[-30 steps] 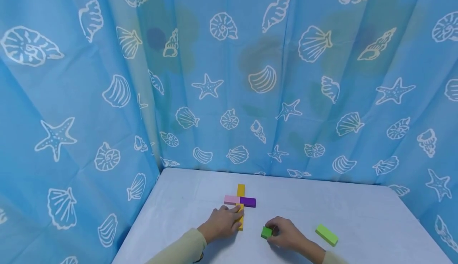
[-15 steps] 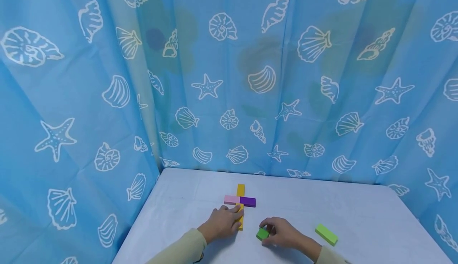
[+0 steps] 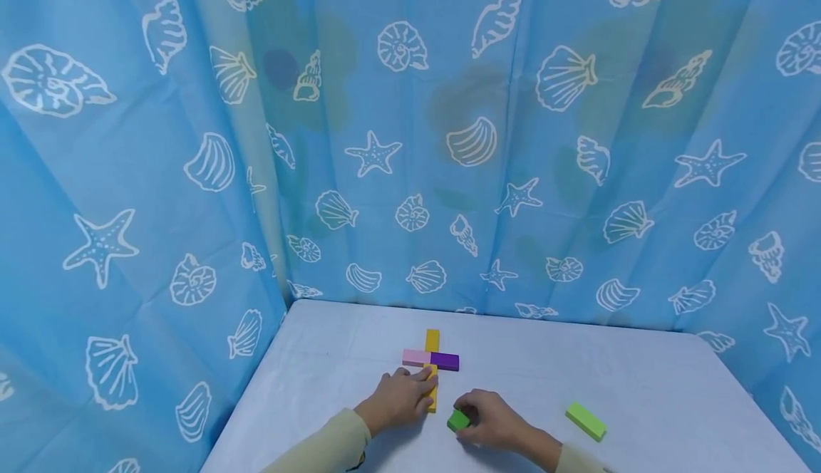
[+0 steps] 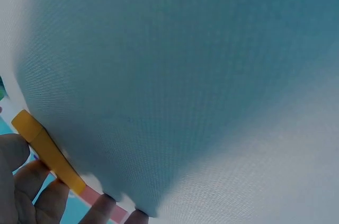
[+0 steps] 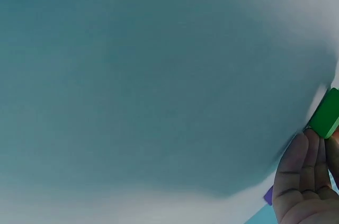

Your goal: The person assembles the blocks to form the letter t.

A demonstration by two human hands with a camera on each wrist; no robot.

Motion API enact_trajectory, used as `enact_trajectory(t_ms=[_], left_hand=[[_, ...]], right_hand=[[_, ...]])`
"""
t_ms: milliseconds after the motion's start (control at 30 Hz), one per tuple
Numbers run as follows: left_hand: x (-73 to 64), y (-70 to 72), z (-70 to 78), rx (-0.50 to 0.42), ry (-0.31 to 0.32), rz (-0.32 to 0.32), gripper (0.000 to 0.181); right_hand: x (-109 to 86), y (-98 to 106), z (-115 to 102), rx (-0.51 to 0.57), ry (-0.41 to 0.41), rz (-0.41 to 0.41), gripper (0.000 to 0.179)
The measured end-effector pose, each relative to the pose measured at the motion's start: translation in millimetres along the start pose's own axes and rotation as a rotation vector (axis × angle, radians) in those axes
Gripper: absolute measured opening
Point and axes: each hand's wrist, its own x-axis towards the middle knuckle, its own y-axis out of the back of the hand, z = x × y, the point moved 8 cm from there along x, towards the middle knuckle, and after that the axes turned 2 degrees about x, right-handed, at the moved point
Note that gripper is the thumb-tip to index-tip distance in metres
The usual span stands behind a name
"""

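My left hand [image 3: 398,396] rests its fingers on the yellow block [image 3: 432,403], the near arm of a cross of blocks. In the left wrist view the thumb and two fingers touch this yellow block [image 4: 50,152] along its edge. My right hand [image 3: 490,417] pinches a green block [image 3: 458,420] close over the table, a short way right of the yellow one. The green block [image 5: 326,113] sits between thumb and fingertips in the right wrist view. A pink block [image 3: 416,357], a purple block [image 3: 445,362] and another yellow block [image 3: 432,340] form the cross's other arms.
A light green block [image 3: 586,421] lies slantwise on the white table [image 3: 648,387], to the right of my right hand. Blue curtains [image 3: 410,174] with white shell prints hang behind the table and along its left side.
My right hand has moved left with the green block, toward the near yellow block, and the block has turned somewhat. The left hand and the cross of blocks have stayed in place.
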Motion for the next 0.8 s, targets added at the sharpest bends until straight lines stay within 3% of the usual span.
enact_trajectory(t_ms=[567,800], left_hand=[[1.0,1.7,-0.9,0.041,0.0,0.032,0.048],[0.1,1.2,-0.3,0.018,-0.003,-0.001,0.047]], right_hand=[[10.1,-20,-22,0.019,0.064,-0.053,0.04],[7.2,-20,-21,0.122,0.03,-0.03,0.03]])
